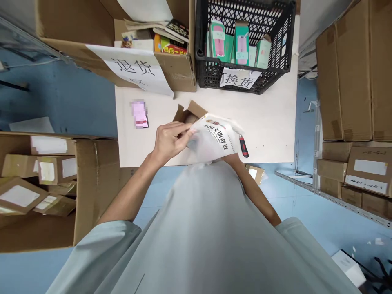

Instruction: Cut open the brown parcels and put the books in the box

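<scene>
A white book (218, 132) with Chinese lettering on its cover is held tilted over the table's front edge; its lower left part looks blurred and hazy, maybe a clear wrapper. My left hand (172, 141) pinches the book's left edge between thumb and fingers. From below, my right hand (232, 158) supports it at the lower right, the fingers mostly hidden behind the book. Just behind lies an opened small cardboard box (196, 109), partly covered. To the right of the book rests a red and black utility knife (243, 146).
On the white table (269, 126) lies a phone (140, 114) at left. A cardboard box (180, 73) with books and a black plastic crate (245, 77) with green packages stand at the back. A large carton (94, 192) of parcels is at left, shelved boxes (366, 169) at right.
</scene>
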Demonstrator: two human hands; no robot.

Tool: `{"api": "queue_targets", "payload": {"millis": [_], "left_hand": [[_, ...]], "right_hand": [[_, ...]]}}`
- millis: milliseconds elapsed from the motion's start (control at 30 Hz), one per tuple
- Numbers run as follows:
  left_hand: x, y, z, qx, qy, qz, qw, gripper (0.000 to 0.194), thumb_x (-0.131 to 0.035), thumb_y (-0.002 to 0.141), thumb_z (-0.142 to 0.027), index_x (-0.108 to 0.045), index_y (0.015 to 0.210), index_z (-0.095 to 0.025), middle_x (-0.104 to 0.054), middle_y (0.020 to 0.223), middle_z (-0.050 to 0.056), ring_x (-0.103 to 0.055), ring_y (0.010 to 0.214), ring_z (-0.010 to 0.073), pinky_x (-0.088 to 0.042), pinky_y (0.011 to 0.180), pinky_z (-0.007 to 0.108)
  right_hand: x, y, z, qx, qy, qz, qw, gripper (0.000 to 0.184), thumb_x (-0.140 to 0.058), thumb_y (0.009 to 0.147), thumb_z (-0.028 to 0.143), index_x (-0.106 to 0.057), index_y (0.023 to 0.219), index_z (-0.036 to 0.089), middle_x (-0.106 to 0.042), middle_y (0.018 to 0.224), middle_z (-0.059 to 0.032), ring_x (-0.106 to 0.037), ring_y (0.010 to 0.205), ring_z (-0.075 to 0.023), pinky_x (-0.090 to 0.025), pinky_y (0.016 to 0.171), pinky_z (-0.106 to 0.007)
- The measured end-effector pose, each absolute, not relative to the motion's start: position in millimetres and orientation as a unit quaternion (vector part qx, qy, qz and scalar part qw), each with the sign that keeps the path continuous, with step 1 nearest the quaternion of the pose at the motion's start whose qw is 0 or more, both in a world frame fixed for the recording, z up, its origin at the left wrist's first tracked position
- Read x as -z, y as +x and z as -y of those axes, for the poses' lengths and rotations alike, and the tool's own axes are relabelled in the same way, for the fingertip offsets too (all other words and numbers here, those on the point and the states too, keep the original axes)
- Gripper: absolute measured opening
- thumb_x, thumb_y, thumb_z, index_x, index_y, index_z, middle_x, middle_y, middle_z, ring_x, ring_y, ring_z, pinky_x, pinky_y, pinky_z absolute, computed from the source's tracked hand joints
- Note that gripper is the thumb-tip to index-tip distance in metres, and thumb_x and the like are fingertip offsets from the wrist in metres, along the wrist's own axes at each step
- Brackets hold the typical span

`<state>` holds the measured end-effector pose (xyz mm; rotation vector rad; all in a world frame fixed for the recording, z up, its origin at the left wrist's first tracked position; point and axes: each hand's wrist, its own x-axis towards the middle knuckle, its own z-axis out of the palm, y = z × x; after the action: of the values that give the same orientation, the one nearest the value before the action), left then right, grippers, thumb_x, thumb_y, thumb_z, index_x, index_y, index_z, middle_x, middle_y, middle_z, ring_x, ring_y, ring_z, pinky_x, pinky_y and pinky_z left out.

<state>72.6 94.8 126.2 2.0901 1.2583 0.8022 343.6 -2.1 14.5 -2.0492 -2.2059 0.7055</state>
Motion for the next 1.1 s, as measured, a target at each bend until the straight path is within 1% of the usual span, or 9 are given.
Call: {"api": "queue_targets", "payload": {"millis": [100, 267, 433, 600, 733, 833, 933, 1033, 1100], "left_hand": [[-144, 76, -108, -0.357, 0.737, -0.486, 0.306, 0.045, -0.07, 0.107, -0.054, -0.074, 0.074, -0.024, -0.051, 0.065, 0.0, -0.051, 0.066, 0.0187, -0.045, 0.068, 0.033], [-155, 73, -127, -0.412, 0.665, -0.512, 0.355, 0.052, -0.075, 0.102, -0.059, -0.065, 0.066, -0.023, -0.042, 0.065, -0.001, -0.045, 0.064, 0.0167, -0.039, 0.059, 0.032], [-167, 73, -137, -0.444, 0.615, -0.498, 0.421, 0.049, -0.079, 0.1, -0.059, -0.068, 0.069, -0.022, -0.048, 0.063, -0.002, -0.046, 0.059, 0.0139, -0.037, 0.055, 0.03], [-181, 79, -137, -0.45, 0.649, -0.466, 0.397, 0.047, -0.079, 0.099, -0.053, -0.066, 0.066, -0.021, -0.043, 0.063, -0.003, -0.041, 0.059, 0.0132, -0.034, 0.056, 0.03], [-185, 78, -139, -0.432, 0.696, -0.438, 0.37, 0.036, -0.076, 0.101, -0.048, -0.076, 0.075, -0.022, -0.049, 0.065, -0.002, -0.045, 0.061, 0.0149, -0.037, 0.058, 0.03], [-187, 73, -143, -0.431, 0.71, -0.413, 0.373, 0.032, -0.076, 0.1, -0.046, -0.08, 0.078, -0.023, -0.051, 0.065, -0.001, -0.047, 0.062, 0.016, -0.039, 0.058, 0.03], [-188, 70, -148, -0.415, 0.72, -0.396, 0.39, 0.038, -0.077, 0.1, -0.052, -0.08, 0.076, -0.023, -0.052, 0.064, 0.0, -0.047, 0.063, 0.0168, -0.04, 0.059, 0.031], [-186, 70, -153, -0.404, 0.718, -0.405, 0.396, 0.04, -0.078, 0.099, -0.054, -0.078, 0.074, -0.023, -0.052, 0.065, 0.0, -0.047, 0.063, 0.0163, -0.039, 0.059, 0.031], [-182, 69, -157, -0.413, 0.707, -0.426, 0.385, 0.039, -0.079, 0.098, -0.052, -0.076, 0.073, -0.023, -0.053, 0.066, 0.0, -0.049, 0.064, 0.016, -0.04, 0.06, 0.03]], "right_hand": [[-31, 345, -8, -0.321, -0.674, 0.648, 0.152, 0.094, -0.084, 0.089, 0.054, -0.057, 0.173, 0.023, -0.068, 0.16, -0.019, -0.06, 0.149, -0.0475, -0.057, 0.118, -0.063], [-69, 351, -21, -0.469, -0.625, 0.505, 0.366, 0.089, -0.053, 0.105, 0.082, -0.061, 0.169, 0.02, -0.065, 0.17, -0.0177, -0.062, 0.158, -0.0373, -0.054, 0.128, -0.056], [-123, 341, -30, -0.482, -0.554, 0.494, 0.466, 0.135, -0.069, 0.084, 0.104, -0.032, 0.186, 0.023, -0.035, 0.191, -0.016, -0.04, 0.175, -0.0394, -0.04, 0.141, -0.057], [-172, 331, -38, -0.375, -0.593, 0.51, 0.498, 0.132, -0.076, 0.086, 0.096, -0.024, 0.188, 0.031, -0.028, 0.194, -0.0112, -0.026, 0.18, -0.0401, -0.027, 0.146, -0.064], [-199, 348, -59, -0.312, -0.64, 0.516, 0.476, 0.116, -0.084, 0.09, 0.083, -0.036, 0.184, 0.035, -0.036, 0.191, -0.0088, -0.03, 0.179, -0.0377, -0.025, 0.147, -0.065], [-209, 372, -75, -0.313, -0.637, 0.555, 0.433, 0.1, -0.089, 0.088, 0.076, -0.058, 0.172, 0.033, -0.056, 0.178, -0.0113, -0.045, 0.171, -0.039, -0.03, 0.144, -0.067], [-214, 387, -84, -0.344, -0.605, 0.601, 0.394, 0.073, -0.088, 0.09, 0.077, -0.08, 0.148, 0.033, -0.083, 0.14, -0.0075, -0.074, 0.136, -0.0354, -0.038, 0.14, -0.068], [-220, 389, -87, -0.325, -0.6, 0.625, 0.379, 0.046, -0.086, 0.093, 0.074, -0.089, 0.114, 0.033, -0.085, 0.097, 0.0021, -0.078, 0.097, -0.0255, -0.046, 0.135, -0.066], [-225, 388, -86, -0.278, -0.619, 0.62, 0.394, 0.039, -0.087, 0.094, 0.07, -0.088, 0.101, 0.032, -0.081, 0.088, 0.0029, -0.074, 0.09, -0.0236, -0.055, 0.123, -0.06]]}}
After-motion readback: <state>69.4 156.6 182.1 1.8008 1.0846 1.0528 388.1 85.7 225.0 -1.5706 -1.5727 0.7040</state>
